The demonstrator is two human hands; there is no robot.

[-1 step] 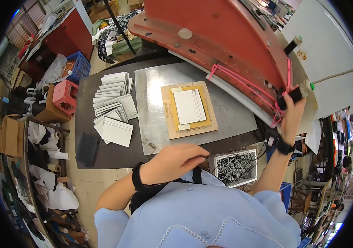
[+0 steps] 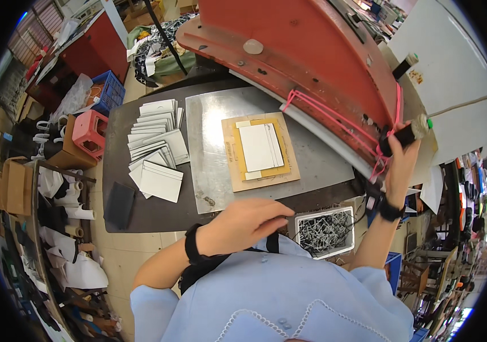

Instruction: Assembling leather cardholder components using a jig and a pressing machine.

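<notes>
My right hand (image 2: 401,159) is wrapped round a black handle (image 2: 406,137) with a green tip, at the side of a large red machine arm (image 2: 306,68). Pink cord (image 2: 334,117) is tied round the arm near that handle. Empty and relaxed, my left hand (image 2: 246,224) hovers by the table's near edge, thumb a little apart from the fingers. Beyond it, a white rectangular piece (image 2: 260,148) with lines along one side lies on a yellow-edged die plate (image 2: 284,162). Under this is a tan board (image 2: 235,171) on a metal sheet (image 2: 203,171).
Fanned white pieces (image 2: 162,181) lie left on the dark table (image 2: 119,131), near a black block (image 2: 120,205). A white bin (image 2: 350,245) of dark and grey scraps stands by the near edge. A red stool (image 2: 89,134) and blue crate (image 2: 112,94) stand left.
The black handle and red machine arm have shifted slightly left and down with my right hand. My left hand has moved slightly to the right. The white pieces stay in place.
</notes>
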